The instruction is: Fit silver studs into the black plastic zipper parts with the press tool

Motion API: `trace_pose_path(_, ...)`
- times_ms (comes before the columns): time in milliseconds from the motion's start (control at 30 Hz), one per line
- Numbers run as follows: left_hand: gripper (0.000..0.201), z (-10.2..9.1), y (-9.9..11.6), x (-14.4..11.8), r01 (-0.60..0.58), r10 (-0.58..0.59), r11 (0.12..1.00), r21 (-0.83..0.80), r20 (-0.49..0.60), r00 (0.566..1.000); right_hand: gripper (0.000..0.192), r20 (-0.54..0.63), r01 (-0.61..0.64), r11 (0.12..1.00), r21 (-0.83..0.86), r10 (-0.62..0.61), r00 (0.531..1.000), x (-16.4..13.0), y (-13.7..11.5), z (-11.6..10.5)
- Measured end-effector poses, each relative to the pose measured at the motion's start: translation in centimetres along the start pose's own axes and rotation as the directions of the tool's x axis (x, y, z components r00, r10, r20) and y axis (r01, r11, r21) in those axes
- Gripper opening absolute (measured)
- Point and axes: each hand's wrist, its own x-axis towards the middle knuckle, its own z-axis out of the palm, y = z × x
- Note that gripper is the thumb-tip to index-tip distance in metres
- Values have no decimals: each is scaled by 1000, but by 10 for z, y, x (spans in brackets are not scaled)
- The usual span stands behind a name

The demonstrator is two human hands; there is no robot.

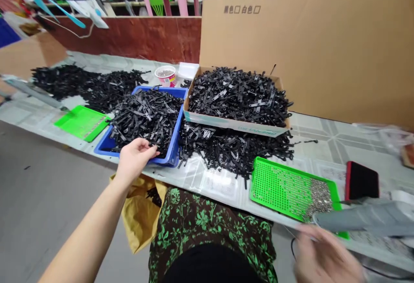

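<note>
My left hand (136, 158) is over the front edge of a blue bin (174, 156), thumb and fingers pinched together. Whatever is between the fingertips is too small to make out against the dark parts. The bin is heaped with small black flat strips (145, 115) with holes at their ends. At the lower right, my right hand (326, 255) is smeared by motion, just below the tip of a grey handheld tool (362, 218). Close to it lies a green perforated tray (274, 184) with many tiny metal screws (320, 194) gathered at its right end.
A cardboard box (233, 123) overflows with black strips, more lying below it. Further left are another strip pile (64, 80), a green tray (80, 119) and a second grey tool (35, 93). A paper cup (166, 76), a red-edged phone (361, 181) and a yellow sack (136, 218) are also around.
</note>
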Motion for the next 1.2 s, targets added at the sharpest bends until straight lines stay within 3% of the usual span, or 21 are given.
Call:
trace_pose_path(33,22,-3,0,-9,-29,25,994,-107,-38,999,21,87,121,992,31,-124,989,3,-11,27)
trace_pose_path(67,29,-4,0,-19,-98,84,982,-163,-89,992,23,202,233,968,98,-248,947,9,-22,59)
trace_pose_path(100,34,-4,0,-31,-194,172,968,-159,-140,975,25,297,287,942,176,-329,897,17,-33,93)
trace_pose_path(167,28,1,-6,-57,-389,385,921,15,-186,904,25,386,345,911,226,-409,827,36,-53,159)
trace_pose_path(233,19,15,-20,-82,-533,536,835,139,17,844,31,470,358,928,103,-362,805,53,-70,211)
trace_pose_path(333,25,49,-50,-101,-589,555,793,155,214,804,40,603,415,894,-168,-241,761,62,-81,252)
trace_pose_path(400,31,71,-69,-101,-594,541,781,193,267,798,38,660,504,839,-206,-261,704,58,-78,258)
trace_pose_path(500,34,89,-85,-92,-610,517,721,328,332,789,36,706,616,780,-115,-372,603,42,-67,252)
trace_pose_path(633,34,90,-79,-80,-606,471,537,587,387,793,28,744,681,732,13,-462,483,20,-54,244)
trace_pose_path(700,34,89,-71,-76,-618,447,455,642,435,781,25,757,701,709,79,-501,421,12,-51,243)
trace_pose_path(800,31,90,-66,-70,-647,446,444,620,474,760,27,763,713,681,165,-546,345,6,-49,239)
trace_pose_path(867,28,91,-68,-67,-617,441,533,579,433,786,26,728,641,725,251,-578,369,10,-46,230)
trace_pose_path(900,27,92,-70,-65,-582,425,609,540,397,813,25,701,561,774,293,-573,425,14,-45,224)
trace_pose_path(967,25,95,-74,-63,-455,344,806,380,325,881,25,662,316,887,337,-462,590,26,-42,211)
trace_pose_path(1000,24,97,-76,-64,-344,263,903,258,301,917,24,665,172,927,333,-360,654,32,-40,205)
trace_pose_path(1033,22,100,-76,-64,-197,155,973,120,291,944,22,685,34,948,317,-254,683,37,-39,200)
trace_pose_path(1100,19,106,-72,-68,131,-84,982,-136,306,948,17,749,-160,947,279,-110,654,42,-37,192)
trace_pose_path(1133,18,109,-69,-70,263,-180,935,-238,320,930,17,781,-210,942,263,-80,620,41,-36,189)
trace_pose_path(1200,18,114,-60,-76,413,-289,819,-397,337,896,23,818,-252,939,233,-49,573,35,-37,184)
